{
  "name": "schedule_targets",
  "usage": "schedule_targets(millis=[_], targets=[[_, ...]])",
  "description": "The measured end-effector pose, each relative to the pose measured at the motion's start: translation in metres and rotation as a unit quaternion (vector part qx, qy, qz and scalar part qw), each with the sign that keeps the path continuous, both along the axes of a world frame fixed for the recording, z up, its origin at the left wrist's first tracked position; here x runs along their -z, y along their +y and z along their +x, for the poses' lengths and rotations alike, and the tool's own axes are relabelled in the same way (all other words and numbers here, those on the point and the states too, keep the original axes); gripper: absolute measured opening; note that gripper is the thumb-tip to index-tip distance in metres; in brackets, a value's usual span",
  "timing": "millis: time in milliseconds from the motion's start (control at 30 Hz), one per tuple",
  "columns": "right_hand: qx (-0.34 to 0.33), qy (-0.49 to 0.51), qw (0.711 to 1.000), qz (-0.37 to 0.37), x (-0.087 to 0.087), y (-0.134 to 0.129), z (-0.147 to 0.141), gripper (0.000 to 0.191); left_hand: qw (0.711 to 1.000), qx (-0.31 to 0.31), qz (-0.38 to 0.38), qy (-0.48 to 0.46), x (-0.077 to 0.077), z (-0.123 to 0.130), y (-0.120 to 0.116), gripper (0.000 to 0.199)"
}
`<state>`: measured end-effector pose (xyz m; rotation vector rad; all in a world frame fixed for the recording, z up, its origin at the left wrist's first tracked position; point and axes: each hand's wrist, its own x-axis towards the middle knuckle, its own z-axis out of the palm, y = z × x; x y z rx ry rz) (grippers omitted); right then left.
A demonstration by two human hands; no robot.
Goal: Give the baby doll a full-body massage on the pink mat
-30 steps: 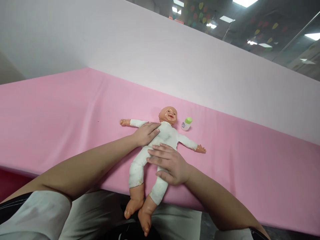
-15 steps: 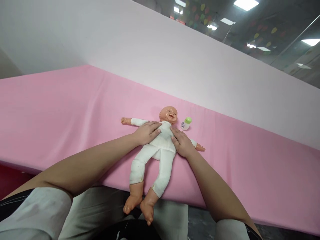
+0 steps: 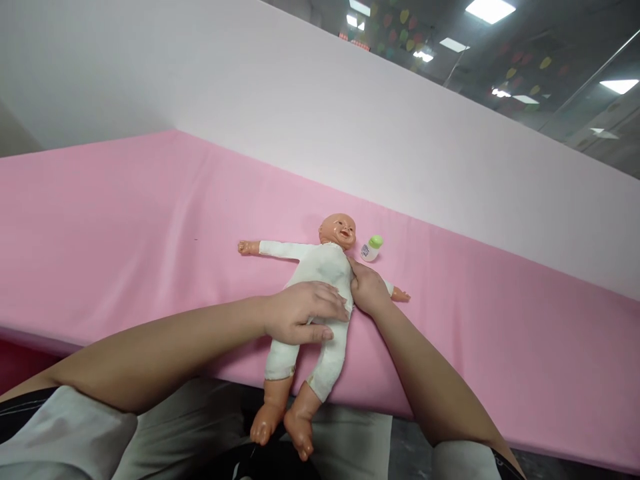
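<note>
A baby doll (image 3: 326,265) with a white cloth body and bare plastic head, hands and feet lies face up, its feet hanging past the table's front edge. My left hand (image 3: 306,312) rests across the doll's hips, fingers stretched out and thumb apart. At the doll's side below the armpit is my right hand (image 3: 369,287), its thumb on the chest and its other fingers curled round the side, mostly hidden. Close by the doll's head stands or leans a small bottle (image 3: 371,248) with a green cap, apart from both hands.
A pink cover (image 3: 480,320) spreads over the long table, with creases at the left. Behind it rises a white wall (image 3: 320,113), topped by glass panels (image 3: 500,60) reflecting ceiling lights. My legs are below the front edge.
My left hand has moved from the doll's chest down to its hips. My right hand's fingers have curled round the doll's side. The doll's legs have shifted slightly.
</note>
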<state>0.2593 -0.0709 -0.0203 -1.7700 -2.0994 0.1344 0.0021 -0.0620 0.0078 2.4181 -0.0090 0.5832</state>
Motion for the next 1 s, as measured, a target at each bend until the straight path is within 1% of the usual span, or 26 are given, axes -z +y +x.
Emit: schedule_targets(millis=[33, 100, 200, 267, 367, 467, 533, 600, 733, 800, 833, 933, 1000], targets=[[0.000, -0.001, 1.000, 0.000, 0.001, 0.000, 0.000, 0.071, 1.000, 0.003, 0.006, 0.009, 0.001, 0.001, -0.001, 0.052], [-0.001, -0.003, 1.000, 0.000, 0.001, 0.001, 0.001, 0.071, 0.999, -0.012, 0.022, 0.023, 0.004, 0.003, 0.003, 0.053], [0.000, -0.003, 1.000, -0.003, 0.001, 0.001, 0.000, 0.071, 0.996, -0.055, 0.048, 0.046, 0.014, 0.007, 0.020, 0.059], [0.002, -0.001, 1.000, -0.005, 0.000, 0.000, -0.001, 0.070, 0.991, -0.103, 0.060, 0.059, 0.022, 0.009, 0.034, 0.062], [-0.010, 0.012, 1.000, 0.001, -0.004, -0.001, -0.002, 0.071, 0.976, -0.193, 0.063, 0.079, 0.031, 0.010, 0.055, 0.062], [-0.026, 0.025, 0.999, 0.007, -0.004, -0.002, -0.002, 0.071, 0.955, -0.277, 0.047, 0.091, 0.036, 0.009, 0.070, 0.070], [-0.029, 0.027, 0.999, 0.010, -0.002, -0.002, -0.001, 0.070, 0.941, -0.324, 0.040, 0.090, 0.037, 0.008, 0.076, 0.072], [-0.027, 0.028, 0.999, 0.017, 0.003, 0.000, 0.002, 0.068, 0.931, -0.351, 0.042, 0.089, 0.037, 0.007, 0.079, 0.069], [-0.034, 0.044, 0.997, 0.056, 0.012, 0.000, 0.008, 0.062, 0.925, -0.366, 0.035, 0.098, 0.040, 0.007, 0.081, 0.064], [-0.073, 0.062, 0.992, 0.085, 0.009, -0.007, 0.006, 0.057, 0.921, -0.374, 0.030, 0.102, 0.044, 0.007, 0.083, 0.063], [-0.107, 0.071, 0.987, 0.099, 0.006, -0.012, 0.003, 0.055, 0.920, -0.377, 0.029, 0.103, 0.045, 0.008, 0.084, 0.063], [-0.246, 0.083, 0.958, 0.119, -0.007, -0.032, -0.016, 0.054, 0.918, -0.381, 0.026, 0.105, 0.048, 0.009, 0.085, 0.064], [-0.330, 0.067, 0.936, 0.103, -0.014, -0.044, -0.033, 0.057, 0.917, -0.384, 0.024, 0.105, 0.047, 0.010, 0.084, 0.064]])
